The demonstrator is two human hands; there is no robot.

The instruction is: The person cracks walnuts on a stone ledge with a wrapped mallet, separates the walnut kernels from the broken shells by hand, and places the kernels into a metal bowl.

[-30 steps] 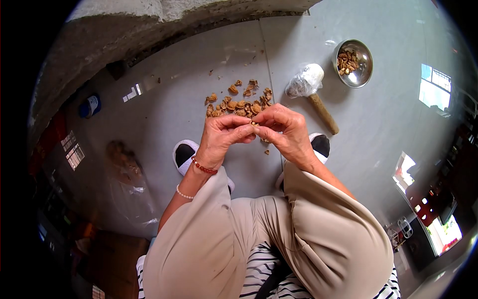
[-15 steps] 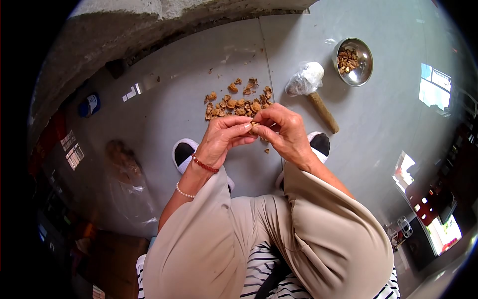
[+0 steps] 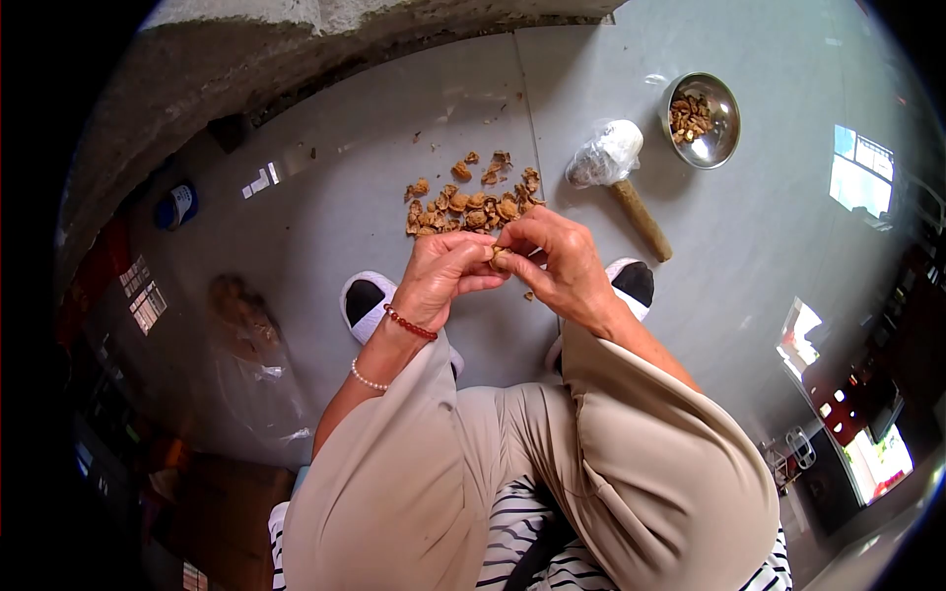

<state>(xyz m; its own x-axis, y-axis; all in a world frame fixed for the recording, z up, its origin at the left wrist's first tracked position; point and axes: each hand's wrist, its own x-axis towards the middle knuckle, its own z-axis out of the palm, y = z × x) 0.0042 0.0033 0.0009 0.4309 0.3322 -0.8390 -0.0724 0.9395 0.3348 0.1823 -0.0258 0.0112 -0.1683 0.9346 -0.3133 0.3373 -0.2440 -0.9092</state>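
Between my two hands is a small brown walnut piece, mostly hidden by the fingers. My left hand, with red and pearl bracelets at the wrist, pinches it from the left. The thumb and fingers of my right hand close on it from the other side. Just beyond my hands, a heap of cracked walnuts and shells lies on the grey floor. A hammer with a plastic-wrapped head and wooden handle rests to the right. Behind it stands a metal bowl with walnut kernels inside.
A rough concrete ledge runs along the far left. On the left floor lie a blue container and a clear plastic bag with brown contents. White slippers are on my feet below my hands.
My fingers have shifted slightly around the walnut piece, and both hands are a touch closer together. The heap, hammer and bowl stay where they were.
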